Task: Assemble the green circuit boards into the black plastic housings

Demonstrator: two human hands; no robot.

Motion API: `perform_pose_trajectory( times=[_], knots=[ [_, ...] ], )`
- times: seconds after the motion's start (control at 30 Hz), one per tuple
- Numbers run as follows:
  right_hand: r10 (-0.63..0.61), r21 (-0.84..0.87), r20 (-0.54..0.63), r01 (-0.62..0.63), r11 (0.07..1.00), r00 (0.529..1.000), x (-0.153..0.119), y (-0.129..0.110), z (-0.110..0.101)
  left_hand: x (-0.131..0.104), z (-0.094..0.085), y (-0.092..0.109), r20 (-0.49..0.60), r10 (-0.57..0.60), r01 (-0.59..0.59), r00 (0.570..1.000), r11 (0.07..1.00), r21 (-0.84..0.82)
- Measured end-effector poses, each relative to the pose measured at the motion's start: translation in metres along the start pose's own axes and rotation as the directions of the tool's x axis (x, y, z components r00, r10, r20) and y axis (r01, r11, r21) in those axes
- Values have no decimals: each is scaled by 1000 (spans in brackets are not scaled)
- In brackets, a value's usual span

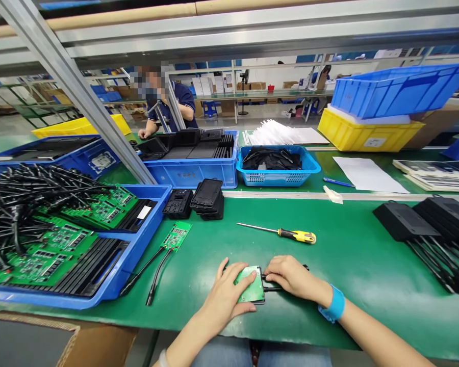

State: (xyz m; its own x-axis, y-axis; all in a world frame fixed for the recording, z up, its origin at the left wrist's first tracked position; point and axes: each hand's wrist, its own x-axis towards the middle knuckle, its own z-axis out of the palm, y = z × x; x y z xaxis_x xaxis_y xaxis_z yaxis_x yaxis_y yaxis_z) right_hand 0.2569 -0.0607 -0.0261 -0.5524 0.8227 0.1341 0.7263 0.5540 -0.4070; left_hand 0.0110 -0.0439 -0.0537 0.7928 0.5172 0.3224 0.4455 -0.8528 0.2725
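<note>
The green surface fills the lower half of the frame. At the left edge a large blue bin holds green circuit boards with black cables heaped over them, probably stock kept within easy reach. Behind it, centre frame, a second blue bin carries black trays, and a small blue basket to its right holds black parts. Upper right, a blue crate sits on a yellow crate. At the right edge black boxes with cables lie in a row, looking finished and set aside. A stack of black housings stands at centre, a loose board with two cables beside it, and a yellow-handled screwdriver lies just right of those. A person in a dark shirt works across the line, upper centre.

Low at centre, the left hand lies flat on a small green board in a black housing, thumb pressing it down, not clenched. The right hand curls over the housing's right end, fingertips on its cable, seemingly steadying it.

The bin labels carry no writing I can read.
</note>
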Motion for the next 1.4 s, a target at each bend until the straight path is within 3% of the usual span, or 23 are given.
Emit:
perform_pose_trajectory(
  times=[0.13, 0.33, 0.5, 0.63, 0.73, 0.87, 1.17, 1.4],
  knots=[
    [-69, -136, 58, 76, 988, 996, 4, -6, -2, 1, 0, 2, 2, -8, 8, 1000, 1000, 14],
    [-129, -403, 84, 153, 902, 988, -4, -27, 16, 3, -3, 2, 55, -26, 26, 998, 1000, 9],
    [-115, -463, 28, 115, 879, 993, -10, -25, 15, 4, -9, 1, 68, 7, -11, 998, 998, 62],
    [-17, -286, -115, -17, 958, 993, -16, -23, 9, 5, -12, 6, 76, 35, -38, 996, 998, 45],
    [-81, -114, -220, 57, 992, 972, -23, -26, 15, 7, -13, 11, 76, 51, -57, 996, 995, 78],
    [-201, -196, -314, 144, 970, 928, -28, -31, 27, 10, -16, 10, 74, 110, -120, 991, 981, 152],
    [-205, -210, -383, 132, 969, 901, -24, -30, 33, 22, -31, -11, 192, 275, -288, 942, 957, 44],
    [-201, -178, -371, 143, 974, 907, -25, -29, 34, 17, -25, -8, 224, 229, -256, 947, 961, 100]
  ],
)
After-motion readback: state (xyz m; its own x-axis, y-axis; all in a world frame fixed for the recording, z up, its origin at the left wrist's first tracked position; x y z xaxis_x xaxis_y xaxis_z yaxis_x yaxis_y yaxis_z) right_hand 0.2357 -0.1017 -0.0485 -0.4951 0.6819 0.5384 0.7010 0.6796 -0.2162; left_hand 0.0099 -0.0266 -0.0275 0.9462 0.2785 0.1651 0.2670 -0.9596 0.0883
